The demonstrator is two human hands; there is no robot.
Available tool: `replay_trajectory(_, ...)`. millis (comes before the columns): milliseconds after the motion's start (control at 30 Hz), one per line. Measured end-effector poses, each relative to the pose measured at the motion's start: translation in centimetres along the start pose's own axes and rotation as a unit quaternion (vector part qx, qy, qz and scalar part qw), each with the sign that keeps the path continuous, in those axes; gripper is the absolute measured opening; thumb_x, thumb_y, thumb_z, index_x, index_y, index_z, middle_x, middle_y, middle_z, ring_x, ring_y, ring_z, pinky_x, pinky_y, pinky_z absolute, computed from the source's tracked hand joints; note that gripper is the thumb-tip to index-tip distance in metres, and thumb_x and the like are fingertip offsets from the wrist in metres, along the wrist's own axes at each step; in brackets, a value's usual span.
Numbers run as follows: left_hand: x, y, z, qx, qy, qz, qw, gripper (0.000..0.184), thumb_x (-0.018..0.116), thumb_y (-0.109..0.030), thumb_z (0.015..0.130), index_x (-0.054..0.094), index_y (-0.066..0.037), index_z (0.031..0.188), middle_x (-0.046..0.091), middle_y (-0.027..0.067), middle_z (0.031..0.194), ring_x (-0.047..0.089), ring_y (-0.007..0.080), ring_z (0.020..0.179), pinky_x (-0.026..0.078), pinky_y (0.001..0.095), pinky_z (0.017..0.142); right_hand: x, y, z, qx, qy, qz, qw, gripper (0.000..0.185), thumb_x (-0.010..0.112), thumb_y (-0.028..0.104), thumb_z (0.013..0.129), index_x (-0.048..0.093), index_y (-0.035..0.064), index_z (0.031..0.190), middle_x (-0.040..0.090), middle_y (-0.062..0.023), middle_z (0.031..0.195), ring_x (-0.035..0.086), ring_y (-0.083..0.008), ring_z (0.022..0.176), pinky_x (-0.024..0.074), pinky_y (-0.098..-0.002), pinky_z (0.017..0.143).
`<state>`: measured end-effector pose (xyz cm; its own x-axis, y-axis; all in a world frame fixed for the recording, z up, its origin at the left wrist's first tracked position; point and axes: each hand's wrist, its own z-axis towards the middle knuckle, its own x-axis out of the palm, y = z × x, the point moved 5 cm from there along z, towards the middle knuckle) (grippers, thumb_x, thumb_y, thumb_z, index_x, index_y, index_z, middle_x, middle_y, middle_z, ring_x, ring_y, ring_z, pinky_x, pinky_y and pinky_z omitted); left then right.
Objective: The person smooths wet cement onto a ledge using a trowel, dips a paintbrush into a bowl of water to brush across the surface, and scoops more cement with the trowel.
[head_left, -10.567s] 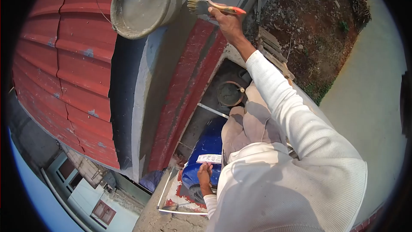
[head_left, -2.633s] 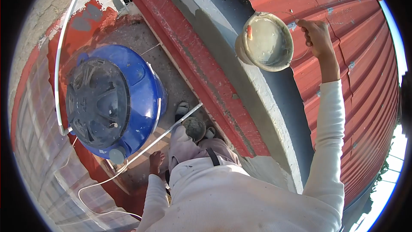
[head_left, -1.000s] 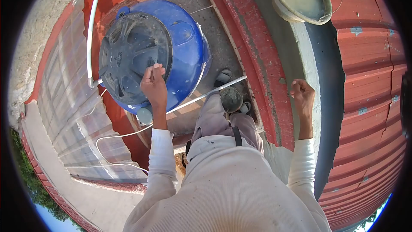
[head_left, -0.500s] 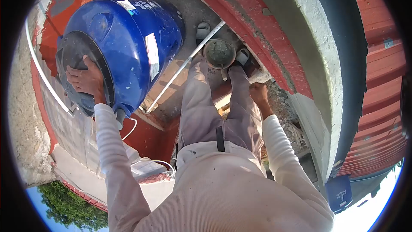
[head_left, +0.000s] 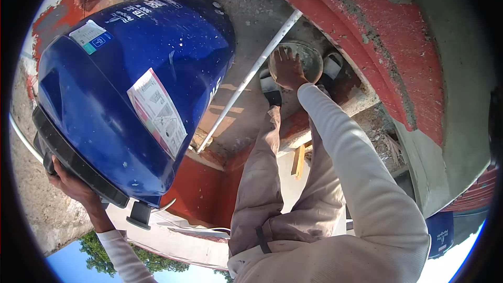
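Note:
At the left of the head view my left hand [head_left: 73, 182] lies against the black lid [head_left: 78, 157] of a big blue tank [head_left: 131, 94], its fingers partly hidden by the lid. My right hand [head_left: 290, 68] reaches down, fingers spread, over a round grey bowl [head_left: 310, 58] on the ground between my feet. Whether the fingertips touch the bowl's inside is hard to tell. A white and pink label [head_left: 158, 112] is stuck on the tank's side.
A white pipe [head_left: 250, 79] slants across the grey floor between the tank and my feet. The red ledge [head_left: 367, 36] curves past on the right. Below lie a piece of wood [head_left: 298, 161] and rubble. Another blue tank [head_left: 440, 233] stands lower right.
The view has tilted down and nearer to the tank and bowl. My right hand has gone from beside my leg to over the bowl and opened. My left hand has stayed at the lid.

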<state>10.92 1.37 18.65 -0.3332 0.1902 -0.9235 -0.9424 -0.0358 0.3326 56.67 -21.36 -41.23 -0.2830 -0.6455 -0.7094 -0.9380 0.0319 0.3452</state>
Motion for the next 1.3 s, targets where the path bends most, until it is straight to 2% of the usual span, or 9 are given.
replay_trajectory(167,-0.9,0.7,-0.5,0.129,0.016,0.055,0.99,0.06,0.062,-0.038,0.104,0.057,-0.004,0.153,0.055,0.0233,0.143,0.061,0.0417,0.133,0.05,0.0503,0.111,1.0,0.4,4.8,-0.067,0.039,-0.079,0.994,0.066,0.066,0.025,0.094,0.054,0.0011,0.155,0.052,-0.0214,0.161,0.039,-0.041,0.157,0.0224,-0.0692,0.129)
replay_trajectory(233,-0.2,1.7,-0.4,0.069,0.019,0.014,0.997,0.063,0.063,-0.042,0.103,0.058,-0.006,0.154,0.054,0.0242,0.145,0.059,0.042,0.135,0.049,0.0506,0.112,-0.2,0.3,3.3,-0.102,0.082,-0.124,0.984,0.073,0.067,0.024,0.092,0.049,-0.0009,0.158,0.052,-0.0212,0.161,0.04,-0.0415,0.156,0.0235,-0.0652,0.131)
replay_trajectory(333,0.5,0.8,-0.3,-0.062,0.004,-0.059,0.996,0.067,0.063,-0.05,0.101,0.059,-0.008,0.154,0.052,0.0255,0.149,0.055,0.0427,0.139,0.048,0.0511,0.114,2.2,-0.5,0.1,-0.114,-0.095,-0.075,0.986,0.042,0.068,0.026,0.09,0.072,0.0043,0.126,0.07,-0.0192,0.137,0.06,-0.036,0.136,0.0391,-0.0615,0.118)
replay_trajectory(400,0.1,-0.7,-0.2,-0.129,-0.016,-0.069,0.989,0.071,0.062,-0.054,0.102,0.057,-0.005,0.154,0.053,0.0246,0.152,0.053,0.0402,0.142,0.046,0.0516,0.115,4.7,-2.0,-2.2,-0.069,0.103,0.007,0.992,0.031,0.071,0.023,0.084,0.079,0.0089,0.11,0.078,-0.0153,0.114,0.07,-0.0338,0.118,0.0468,-0.0543,0.109)
replay_trajectory(467,-0.1,-2.3,-0.1,-0.172,-0.025,-0.074,0.982,0.075,0.06,-0.057,0.102,0.056,-0.002,0.153,0.053,0.0236,0.155,0.052,0.0376,0.144,0.045,0.052,0.116,-1.4,-1.8,-6.1,-0.05,0.115,0.036,0.992,0.023,0.074,0.02,0.077,0.082,0.0115,0.098,0.08,-0.012,0.097,0.075,-0.0327,0.104,0.0507,-0.0482,0.104)
replay_trajectory(700,-1.8,-6.2,-0.2,-0.247,-0.039,0.074,0.965,0.086,0.053,-0.067,0.104,0.04,-0.007,0.165,0.047,0.0165,0.166,0.043,0.0359,0.154,0.035,0.0579,0.123,-5.0,-0.4,-12.7,-0.029,0.042,0.001,0.999,0.023,0.071,0.017,0.081,0.082,0.0061,0.097,0.08,-0.0225,0.102,0.078,-0.0362,0.104,0.0576,-0.0484,0.098)
replay_trajectory(833,-2.4,-7.1,-0.7,-0.246,-0.043,0.076,0.965,0.083,0.053,-0.06,0.106,0.033,-0.009,0.168,0.038,0.0191,0.17,0.037,0.0384,0.158,0.033,0.0583,0.124,-17.4,2.4,-18.7,0.024,0.073,0.047,0.996,0.028,0.068,0.023,0.084,0.081,0.0,0.093,0.078,-0.0275,0.095,0.078,-0.0445,0.093,0.0607,-0.0526,0.091)
replay_trajectory(1133,-7.3,-6.9,-0.4,-0.293,0.006,-0.081,0.953,0.083,0.055,-0.047,0.102,0.028,-0.006,0.17,0.026,0.021,0.176,0.017,0.0415,0.165,0.021,0.0567,0.13,-44.3,11.9,-40.0,0.095,-0.182,0.154,0.967,0.031,0.074,0.03,0.082,0.075,-0.0002,0.077,0.068,-0.0235,0.069,0.071,-0.0427,0.069,0.0577,-0.0512,0.071)
replay_trajectory(1300,-8.7,-6.3,-0.5,-0.298,0.001,-0.127,0.946,0.085,0.057,-0.045,0.1,0.029,-0.005,0.169,0.025,0.0205,0.176,0.014,0.0399,0.166,0.017,0.0549,0.131,-55.1,14.5,-46.8,0.186,-0.325,0.26,0.89,0.035,0.073,0.022,0.081,0.064,-0.0071,0.065,0.052,-0.021,0.052,0.048,-0.0265,0.045,0.0462,-0.0459,0.055)
